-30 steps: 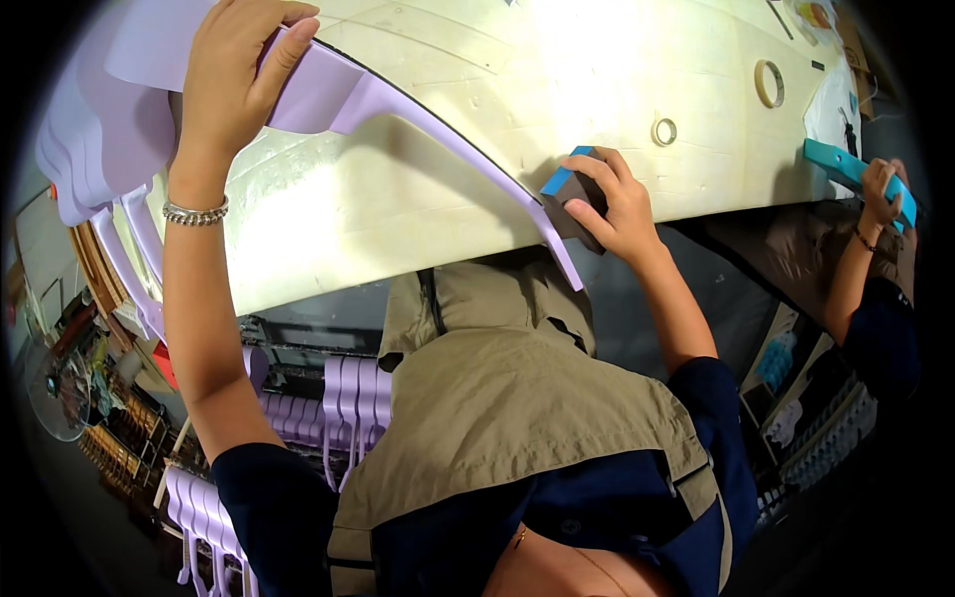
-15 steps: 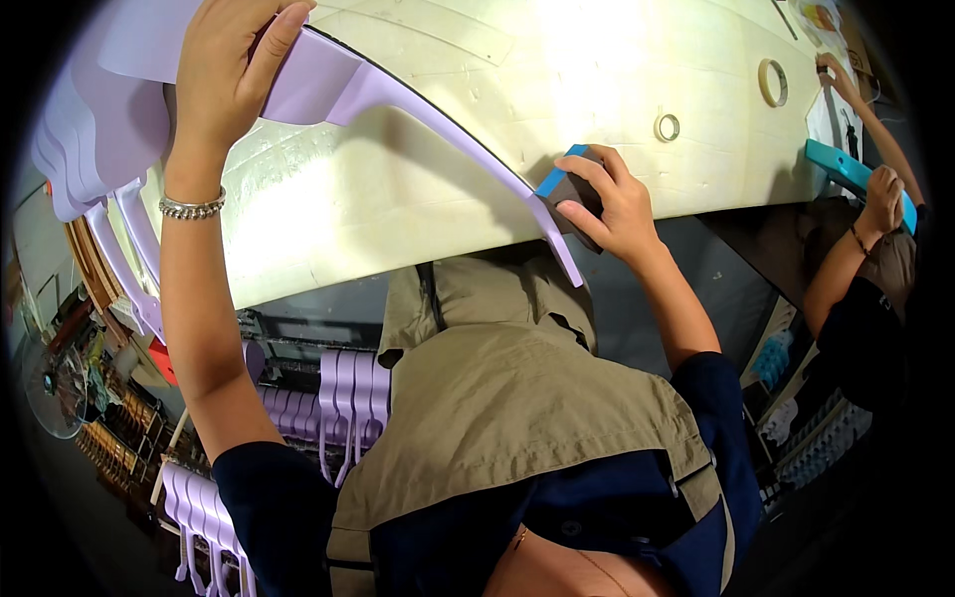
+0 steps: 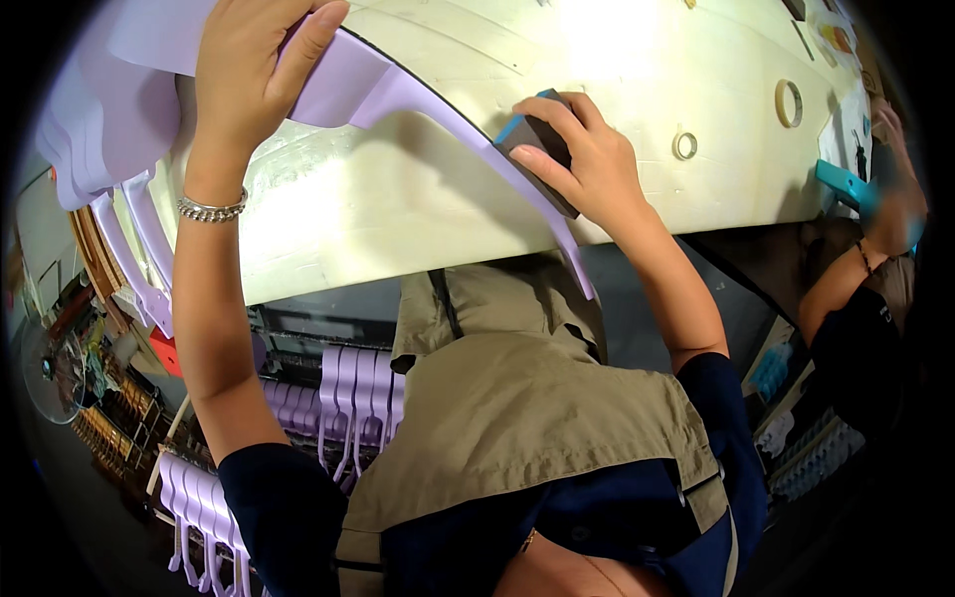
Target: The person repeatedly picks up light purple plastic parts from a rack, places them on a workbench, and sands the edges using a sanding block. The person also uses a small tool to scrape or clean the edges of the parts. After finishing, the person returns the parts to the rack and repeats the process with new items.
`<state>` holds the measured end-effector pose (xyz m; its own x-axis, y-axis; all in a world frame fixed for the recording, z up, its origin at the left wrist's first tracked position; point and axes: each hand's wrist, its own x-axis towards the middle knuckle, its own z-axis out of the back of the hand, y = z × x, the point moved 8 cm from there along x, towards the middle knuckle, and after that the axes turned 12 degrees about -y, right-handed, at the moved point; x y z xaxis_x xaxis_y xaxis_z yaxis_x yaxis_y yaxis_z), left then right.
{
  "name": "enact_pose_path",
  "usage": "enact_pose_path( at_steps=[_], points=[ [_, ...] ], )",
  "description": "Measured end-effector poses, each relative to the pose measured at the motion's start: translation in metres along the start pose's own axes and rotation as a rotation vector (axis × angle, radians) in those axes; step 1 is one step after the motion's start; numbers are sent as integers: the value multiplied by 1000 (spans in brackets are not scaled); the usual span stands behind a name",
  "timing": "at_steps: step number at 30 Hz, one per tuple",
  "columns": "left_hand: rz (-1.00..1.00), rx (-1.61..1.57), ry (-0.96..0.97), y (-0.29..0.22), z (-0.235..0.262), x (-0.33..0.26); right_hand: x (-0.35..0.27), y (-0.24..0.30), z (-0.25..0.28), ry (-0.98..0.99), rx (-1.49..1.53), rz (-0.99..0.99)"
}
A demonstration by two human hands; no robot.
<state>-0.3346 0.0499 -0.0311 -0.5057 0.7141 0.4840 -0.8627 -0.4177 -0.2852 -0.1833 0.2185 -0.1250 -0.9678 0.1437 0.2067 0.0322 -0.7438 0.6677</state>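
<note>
A lavender guitar-shaped piece (image 3: 438, 114) with a long, tapering neck reaches over the near edge of the table, its narrow end pointing toward me. My left hand (image 3: 249, 80) is closed on its wider part at the upper left, thumb on top; the fingers are partly hidden. In my right hand (image 3: 602, 169) is a dark grey sanding block (image 3: 542, 144) with a blue side, gripped between thumb and fingers. The block lies against the dark-lined upper edge of the neck, about midway along.
Lavender pieces (image 3: 124, 119) are stacked at the left, and more hang on racks (image 3: 353, 398) below the pale table (image 3: 398, 219). Two tape rolls (image 3: 789, 103) lie at the right. Beyond them a co-worker's hand (image 3: 895, 224) holds a teal object (image 3: 844, 183).
My right hand has slid the sanding block up and left along the neck, away from its narrow end. The view has shifted slightly; my left hand keeps its hold.
</note>
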Motion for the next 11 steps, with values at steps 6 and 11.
enact_pose_path(
  at_steps=[6,11],
  points=[
    [32,-7,-13,3,1,-2,23,6,-17,4,1,-21],
    [49,-50,-10,6,2,-2,81,33,-45,-17,0,0]
  ],
)
